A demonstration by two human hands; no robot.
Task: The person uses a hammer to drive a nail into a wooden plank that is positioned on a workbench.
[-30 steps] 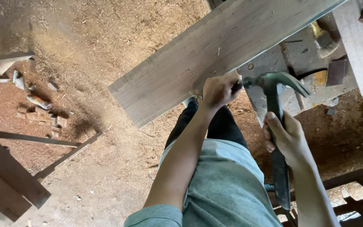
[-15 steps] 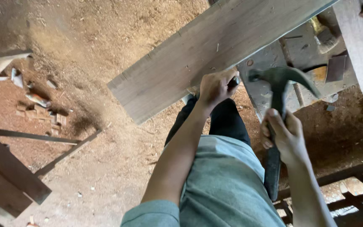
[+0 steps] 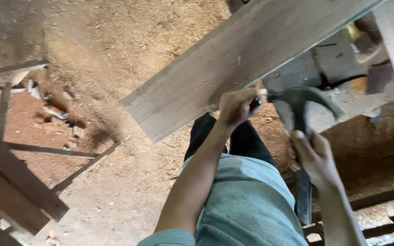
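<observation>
Sawdust covers the ground (image 3: 115,45) off to my left, with dark wooden slats (image 3: 14,182) and a few scraps lying there. Moving right, the long grey plank (image 3: 233,64) slants across above my legs, its near end hanging free. My left hand (image 3: 238,107) is pinched shut against the plank's lower edge, fingers closed on something small and dark; I judge it to be a nail, though it is too small to be sure. Just beside it sits the head of the claw hammer (image 3: 304,98), close to my fingertips, and my right hand (image 3: 313,159) is wrapped tight around its handle. To do this well, I think I should keep my left fingers low and clear of the hammer face, brace the plank so it does not bounce, and start with short, square taps.
</observation>
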